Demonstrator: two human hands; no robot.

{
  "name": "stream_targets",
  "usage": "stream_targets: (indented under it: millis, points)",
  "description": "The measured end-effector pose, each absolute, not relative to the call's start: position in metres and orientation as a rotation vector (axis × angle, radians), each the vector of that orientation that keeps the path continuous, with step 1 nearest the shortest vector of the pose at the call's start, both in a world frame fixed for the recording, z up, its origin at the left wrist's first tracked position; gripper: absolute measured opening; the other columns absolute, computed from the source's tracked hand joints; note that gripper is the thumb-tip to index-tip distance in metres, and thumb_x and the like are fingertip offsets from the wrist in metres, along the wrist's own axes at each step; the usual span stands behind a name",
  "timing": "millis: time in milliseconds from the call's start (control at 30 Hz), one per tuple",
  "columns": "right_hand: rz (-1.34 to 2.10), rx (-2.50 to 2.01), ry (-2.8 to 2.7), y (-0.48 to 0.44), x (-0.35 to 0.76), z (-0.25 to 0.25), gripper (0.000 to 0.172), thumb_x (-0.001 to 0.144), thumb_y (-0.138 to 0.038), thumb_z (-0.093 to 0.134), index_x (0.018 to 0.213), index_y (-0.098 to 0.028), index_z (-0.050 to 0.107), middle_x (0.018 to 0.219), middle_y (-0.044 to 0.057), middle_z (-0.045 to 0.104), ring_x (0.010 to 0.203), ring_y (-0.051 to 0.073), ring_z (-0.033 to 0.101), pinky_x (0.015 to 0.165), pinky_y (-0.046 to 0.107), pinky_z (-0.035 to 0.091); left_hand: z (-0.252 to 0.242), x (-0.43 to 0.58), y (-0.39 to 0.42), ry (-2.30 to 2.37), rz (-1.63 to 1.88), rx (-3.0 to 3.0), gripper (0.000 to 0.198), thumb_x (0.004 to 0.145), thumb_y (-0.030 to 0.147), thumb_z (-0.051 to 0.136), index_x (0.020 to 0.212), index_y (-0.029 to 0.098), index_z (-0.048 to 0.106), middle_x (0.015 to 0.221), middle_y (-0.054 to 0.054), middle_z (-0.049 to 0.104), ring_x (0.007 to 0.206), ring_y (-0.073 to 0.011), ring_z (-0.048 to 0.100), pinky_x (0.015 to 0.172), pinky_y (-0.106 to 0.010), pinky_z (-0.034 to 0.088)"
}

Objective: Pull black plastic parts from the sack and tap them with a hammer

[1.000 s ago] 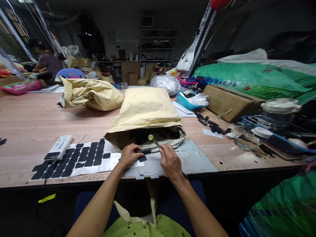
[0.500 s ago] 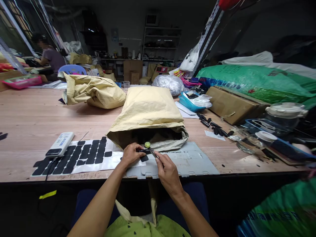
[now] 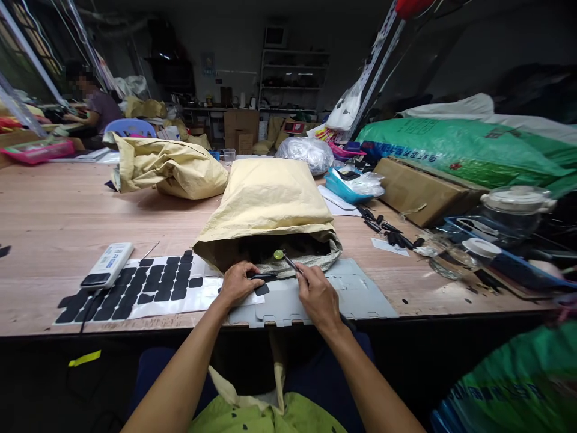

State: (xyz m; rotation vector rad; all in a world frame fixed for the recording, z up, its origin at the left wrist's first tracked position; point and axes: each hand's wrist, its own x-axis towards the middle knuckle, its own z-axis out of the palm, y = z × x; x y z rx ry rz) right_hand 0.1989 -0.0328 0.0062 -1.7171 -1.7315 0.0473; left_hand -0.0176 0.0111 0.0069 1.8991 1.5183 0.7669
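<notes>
My right hand (image 3: 319, 296) is closed around the thin dark handle of a small mallet (image 3: 279, 255) with a round yellow-green head. That head is in front of the mouth of a tan sack (image 3: 279, 192), which lies on the table with dark contents inside. Opposite it, my left hand (image 3: 238, 284) pinches a slim black piece (image 3: 267, 276) low over a grey board (image 3: 356, 294). A black rounded patch (image 3: 262, 290) lies just below that piece. To the left, a white backing sheet (image 3: 198, 298) carries rows of similar black patches.
A white handheld device (image 3: 109, 264) with a cable and a thin pointed rod (image 3: 151, 249) lie on the left. Another tan sack (image 3: 180, 168) is behind. Black handle-like parts (image 3: 392, 231), a cardboard box (image 3: 428, 189) and a blue tray (image 3: 518, 261) occupy the right. A co-worker (image 3: 92, 108) sits far left.
My right hand has moved right and slightly up, carrying the mallet head away from the black piece. My left hand stays nearly in place with the piece, which shows more clearly.
</notes>
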Motion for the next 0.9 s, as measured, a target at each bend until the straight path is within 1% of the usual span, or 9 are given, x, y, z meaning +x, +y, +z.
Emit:
stream_targets:
  millis: [67,233,400,500,567,633,767,833,900]
  points:
    - [-0.110,-1.844,-1.784,-0.019,0.209,0.004,0.031,0.095,-0.022,0.049,0.119,-0.024,0.068,0.099,0.005,0.066,0.084,0.018,0.060,0.068,0.028,0.041,0.009,-0.018,0.011,1.508,0.757,1.907,0.015,0.071,0.025,0.075,0.085,0.019,0.073,0.083,0.000,0.068,0.077,-0.0163,0.059,0.070,-0.027,0.041]
    - [-0.322,-1.943,-1.828,-0.003,0.221,-0.010,0.025,0.092,-0.020,0.056,0.111,-0.023,0.072,0.091,0.006,0.064,0.087,0.020,0.052,0.071,0.031,0.033,0.014,-0.021,0.013,1.423,0.733,1.916,0.013,0.072,0.025,0.075,0.084,0.019,0.072,0.087,-0.001,0.067,0.082,-0.0181,0.060,0.075,-0.029,0.043]
    - [-0.315,-1.931,-1.806,-0.004,0.222,-0.016,0.023,0.090,-0.022,0.059,0.110,-0.024,0.071,0.091,0.005,0.063,0.085,0.019,0.050,0.072,0.030,0.032,0.025,-0.028,-0.017,1.218,0.653,2.051,0.018,0.069,0.033,0.080,0.080,0.021,0.074,0.103,-0.005,0.068,0.102,-0.0252,0.057,0.093,-0.040,0.043]
    - [-0.352,-1.848,-1.782,-0.002,0.222,-0.012,0.022,0.090,-0.018,0.056,0.106,-0.021,0.071,0.089,0.005,0.063,0.084,0.019,0.051,0.073,0.030,0.034,0.024,-0.035,-0.052,1.042,0.486,2.192,0.020,0.059,0.032,0.086,0.073,0.023,0.075,0.136,-0.005,0.058,0.129,-0.0335,0.046,0.112,-0.052,0.028]
    - [-0.404,-1.723,-1.742,-0.003,0.221,-0.006,0.024,0.090,-0.014,0.052,0.102,-0.020,0.072,0.086,0.006,0.065,0.083,0.018,0.053,0.074,0.030,0.037,0.020,-0.039,-0.071,1.032,0.336,2.294,0.017,0.055,0.025,0.085,0.070,0.024,0.075,0.155,0.000,0.041,0.142,-0.0380,0.031,0.119,-0.059,0.011]
    - [-0.449,-1.567,-1.699,-0.014,0.222,-0.001,0.027,0.091,-0.010,0.049,0.100,-0.020,0.072,0.084,0.005,0.066,0.081,0.018,0.055,0.075,0.030,0.040,0.015,-0.041,-0.082,1.061,0.222,2.382,0.018,0.054,0.020,0.082,0.070,0.024,0.076,0.163,0.003,0.025,0.148,-0.0395,0.021,0.120,-0.060,-0.001]
    - [-0.373,-1.359,-1.678,-0.087,0.234,-0.012,0.028,0.089,-0.011,0.056,0.109,-0.026,0.070,0.088,0.004,0.069,0.083,0.019,0.062,0.080,0.034,0.047,0.008,-0.041,-0.085,1.069,0.195,2.467,0.021,0.056,0.024,0.082,0.076,0.023,0.077,0.167,0.005,0.008,0.150,-0.0399,0.013,0.121,-0.058,-0.005]
    - [-0.248,-1.453,-1.662,-0.144,0.248,-0.029,0.032,0.088,-0.017,0.059,0.114,-0.034,0.068,0.093,0.003,0.070,0.087,0.021,0.064,0.083,0.038,0.050,0.007,-0.041,-0.084,1.049,0.221,2.463,0.026,0.055,0.031,0.085,0.079,0.026,0.078,0.166,0.006,0.007,0.150,-0.0401,0.014,0.121,-0.059,-0.005]
    - [-0.102,-1.666,-1.598,-0.202,0.261,-0.046,0.025,0.092,-0.029,0.057,0.111,-0.042,0.067,0.096,0.002,0.070,0.090,0.021,0.065,0.079,0.036,0.053,0.006,-0.040,-0.085,1.047,0.255,2.448,0.028,0.055,0.037,0.087,0.080,0.029,0.078,0.166,0.007,0.009,0.150,-0.0396,0.016,0.121,-0.060,-0.003]
